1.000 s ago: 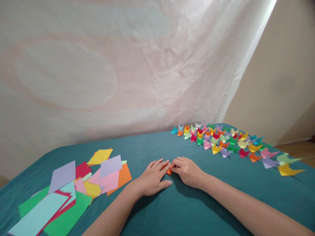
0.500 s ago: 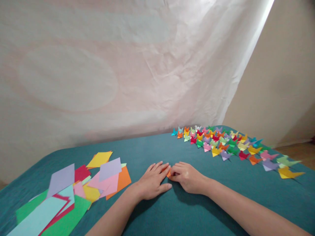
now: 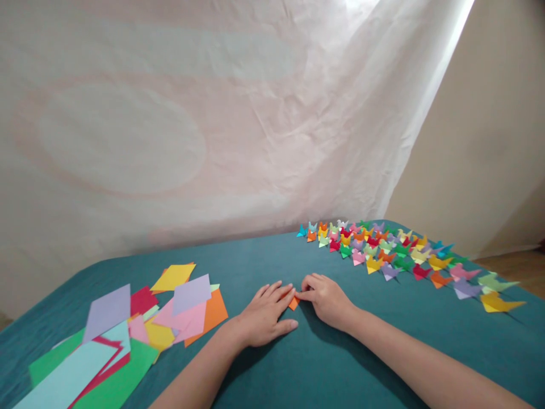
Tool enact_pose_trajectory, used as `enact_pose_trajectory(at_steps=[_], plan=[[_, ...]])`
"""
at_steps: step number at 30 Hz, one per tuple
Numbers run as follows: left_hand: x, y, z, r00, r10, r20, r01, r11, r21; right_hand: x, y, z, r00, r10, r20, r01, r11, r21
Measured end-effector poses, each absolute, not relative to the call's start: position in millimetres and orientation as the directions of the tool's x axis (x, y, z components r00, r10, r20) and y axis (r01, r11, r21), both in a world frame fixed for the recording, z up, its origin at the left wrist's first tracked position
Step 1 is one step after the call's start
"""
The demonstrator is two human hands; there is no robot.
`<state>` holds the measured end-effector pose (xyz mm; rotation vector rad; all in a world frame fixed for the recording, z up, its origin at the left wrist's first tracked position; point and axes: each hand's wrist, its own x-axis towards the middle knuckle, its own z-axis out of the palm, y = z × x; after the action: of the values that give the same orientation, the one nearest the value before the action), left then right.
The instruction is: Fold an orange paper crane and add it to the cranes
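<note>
A small folded orange paper piece (image 3: 293,302) lies on the teal cloth (image 3: 340,363) near the middle. My left hand (image 3: 266,315) rests flat over its left part, fingers stretched out and pressing down. My right hand (image 3: 326,300) sits just to the right, its fingers curled with the tips pinched on the paper's upper edge. Most of the paper is hidden under my fingers.
Loose coloured paper sheets (image 3: 128,329) lie scattered at the left. Rows of several small folded paper birds (image 3: 395,253) run along the right side of the cloth. A pale wrinkled sheet (image 3: 213,113) hangs behind, with a beige wall (image 3: 489,142) at the right.
Both hands stay on the orange paper; my right fingers have shifted slightly along its edge. The view has tilted a little.
</note>
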<state>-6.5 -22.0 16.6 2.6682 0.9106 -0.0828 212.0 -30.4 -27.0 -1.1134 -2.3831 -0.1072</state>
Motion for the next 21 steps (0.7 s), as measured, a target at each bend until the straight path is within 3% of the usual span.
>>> enact_pose_trajectory(at_steps=[9,21], plan=[[-5.9,-20.8,15.5,0.804,0.580,-0.131,0.590,-0.749,0.302,205.5,-33.1,-24.0,-0.513,0.738,0.439,0.816,0.578,-0.018],[-6.4,-21.9,14.5,0.799,0.596,-0.085,0.588,-0.741,0.324,202.1,-39.3,-25.6,-0.553,0.651,0.521,0.739,0.671,-0.054]])
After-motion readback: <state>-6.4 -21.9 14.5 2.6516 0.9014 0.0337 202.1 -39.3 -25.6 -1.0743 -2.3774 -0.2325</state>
